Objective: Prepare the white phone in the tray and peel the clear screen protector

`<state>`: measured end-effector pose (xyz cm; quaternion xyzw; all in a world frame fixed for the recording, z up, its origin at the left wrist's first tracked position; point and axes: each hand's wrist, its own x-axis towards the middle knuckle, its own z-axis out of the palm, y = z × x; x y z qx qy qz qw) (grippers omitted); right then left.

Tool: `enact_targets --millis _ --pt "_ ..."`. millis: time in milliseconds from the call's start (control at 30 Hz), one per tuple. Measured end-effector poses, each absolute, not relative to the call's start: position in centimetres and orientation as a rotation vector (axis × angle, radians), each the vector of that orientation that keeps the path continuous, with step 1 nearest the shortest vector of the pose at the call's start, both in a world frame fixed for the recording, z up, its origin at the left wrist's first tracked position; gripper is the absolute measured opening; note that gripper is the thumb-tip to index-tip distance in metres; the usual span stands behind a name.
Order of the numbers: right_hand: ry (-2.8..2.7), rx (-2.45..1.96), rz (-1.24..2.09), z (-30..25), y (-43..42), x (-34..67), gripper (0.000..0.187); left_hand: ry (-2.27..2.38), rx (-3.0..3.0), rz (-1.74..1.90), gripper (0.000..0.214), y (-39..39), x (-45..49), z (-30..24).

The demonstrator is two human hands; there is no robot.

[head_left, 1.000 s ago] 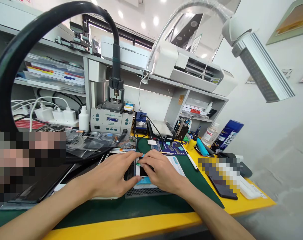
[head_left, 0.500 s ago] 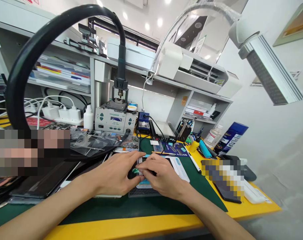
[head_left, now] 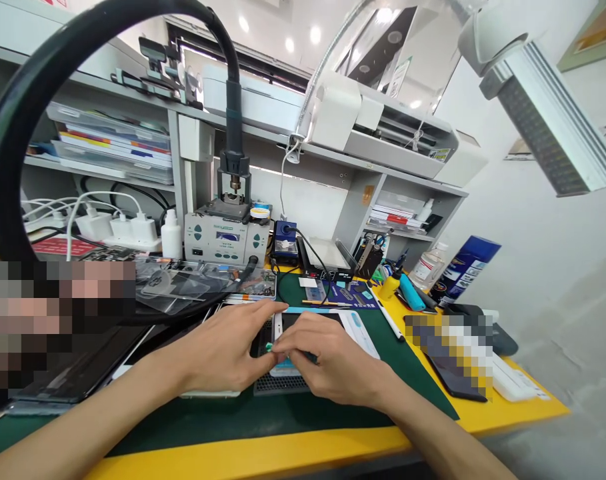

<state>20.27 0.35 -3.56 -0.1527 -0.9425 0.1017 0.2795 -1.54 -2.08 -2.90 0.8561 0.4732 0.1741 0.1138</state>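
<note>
A phone with a white border [head_left: 279,327] and dark screen lies under my hands on a black perforated mat [head_left: 281,384]. My left hand [head_left: 225,343] spans its left end, thumb and index finger stretched apart, with no object visible between them. My right hand [head_left: 325,353] is above the phone, thumb and fingers pinched at a small green tab [head_left: 269,347] by its left end. Light blue material [head_left: 285,363] shows below the fingers. My hands hide much of the phone. A white panel with a blue patch [head_left: 359,327] lies beyond my right hand.
A hot-air station [head_left: 225,240] and soldering iron stand [head_left: 285,243] are at the back. A thick black hose [head_left: 3,133] arches at left. Dark tablets or screens [head_left: 47,367] lie on the left. Bottles and a spray can [head_left: 465,270] stand right. A lamp [head_left: 547,120] hangs above.
My right hand has shifted slightly right and down relative to the left hand. More of the phone's white end now shows between them. The view has moved a little.
</note>
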Motion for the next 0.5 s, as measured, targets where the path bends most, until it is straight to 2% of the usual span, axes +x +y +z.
enact_targets --millis 333,500 --pt "-2.628 -0.578 0.211 -2.7 0.3 21.4 0.031 1.413 2.542 0.558 0.062 -1.8 -1.2 -3.5" --pt "-2.693 -0.82 0.223 -1.6 1.0 23.1 0.025 1.478 2.532 0.609 0.063 -1.8 -1.0 -4.1"
